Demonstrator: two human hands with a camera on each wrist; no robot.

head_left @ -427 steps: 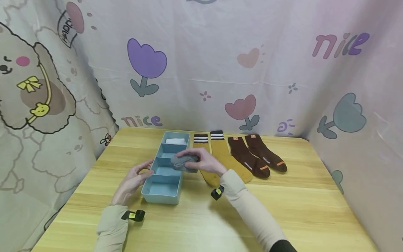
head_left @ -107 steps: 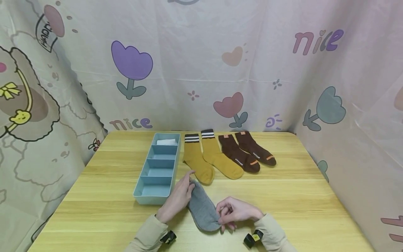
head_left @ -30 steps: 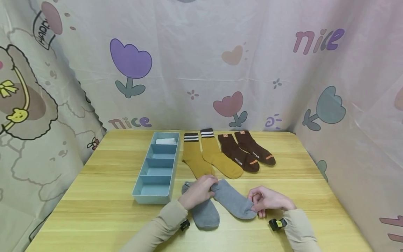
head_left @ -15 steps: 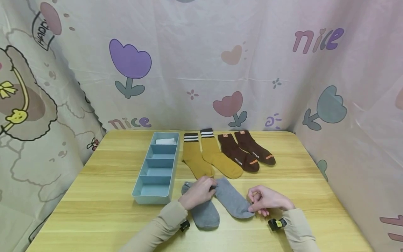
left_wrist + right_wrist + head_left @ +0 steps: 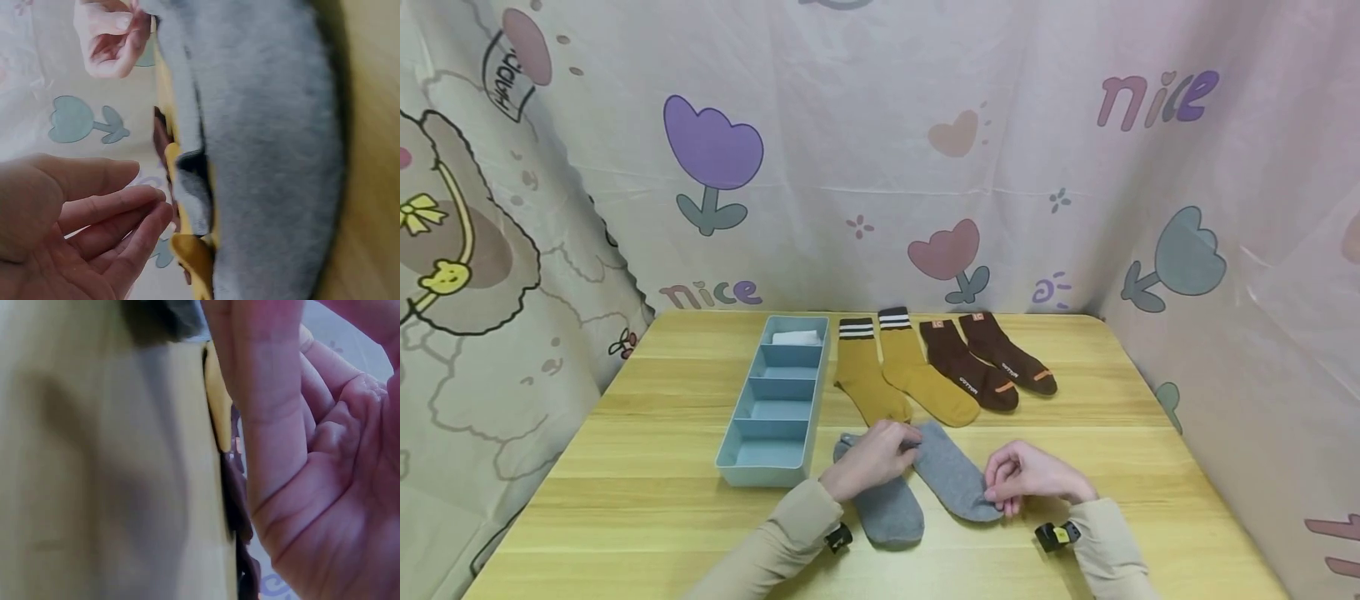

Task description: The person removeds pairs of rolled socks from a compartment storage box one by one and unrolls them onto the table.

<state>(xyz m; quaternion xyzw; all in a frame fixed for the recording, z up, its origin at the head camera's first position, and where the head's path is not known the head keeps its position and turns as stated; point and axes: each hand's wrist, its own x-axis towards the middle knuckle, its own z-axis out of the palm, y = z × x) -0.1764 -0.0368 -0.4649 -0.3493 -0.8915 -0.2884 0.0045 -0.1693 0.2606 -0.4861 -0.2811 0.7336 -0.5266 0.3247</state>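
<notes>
Two grey ankle socks lie near the front of the table. My left hand [image 5: 874, 457] reaches across the left grey sock [image 5: 891, 512], its fingertips at the cuff end of the right grey sock [image 5: 953, 473]. In the left wrist view, the left fingers [image 5: 119, 212] are loosely extended, with the thumb apart from them. My right hand [image 5: 1033, 473] pinches the toe end of the right grey sock between thumb and fingers. The right wrist view shows mostly the palm and fingers [image 5: 272, 412]; the pinched fabric is hidden there.
A light-blue box with several compartments [image 5: 808, 454] stands to the left, a folded white item [image 5: 796, 337] in its far compartment. Behind the grey socks lie two mustard socks [image 5: 928, 392] with striped cuffs and two brown socks [image 5: 962, 367]. A printed curtain [image 5: 850, 150] hangs behind the table.
The grey bundle held over the box at first is now two flat socks side by side, the right one shifted rightward. In the last second my right hand has edged slightly left.
</notes>
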